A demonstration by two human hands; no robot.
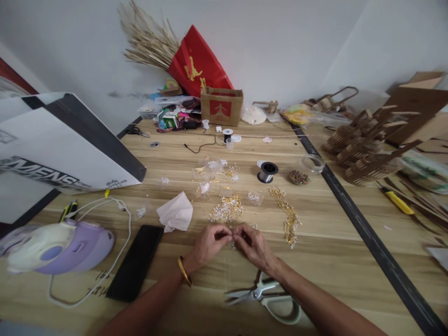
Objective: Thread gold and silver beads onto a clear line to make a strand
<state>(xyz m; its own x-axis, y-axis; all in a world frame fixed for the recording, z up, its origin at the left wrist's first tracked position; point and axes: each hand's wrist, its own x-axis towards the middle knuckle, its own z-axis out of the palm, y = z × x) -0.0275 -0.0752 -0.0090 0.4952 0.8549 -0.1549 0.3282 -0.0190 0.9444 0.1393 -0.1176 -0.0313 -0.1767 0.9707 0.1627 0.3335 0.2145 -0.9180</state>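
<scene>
My left hand (208,245), with a gold bangle (184,271) at its wrist, and my right hand (257,246) meet fingertip to fingertip over the table. Both are closed in a pinch; whatever is between the fingers is too small to make out. Small clear beads (233,245) show just below the fingertips. A pile of gold and clear beads (227,208) lies right beyond my hands. Gold chains with clear pieces (289,219) rest to the right. Under my right forearm are pale-handled scissors (257,293), blades apart, partly covered by the arm.
A black phone (136,261), a crumpled tissue (176,211) and a purple-and-white device (75,247) with a white cable lie left. A wire spool (268,171), a bowl of brown beads (298,177) and small bags stand beyond. Woven baskets (367,158) and a yellow cutter (397,200) are right.
</scene>
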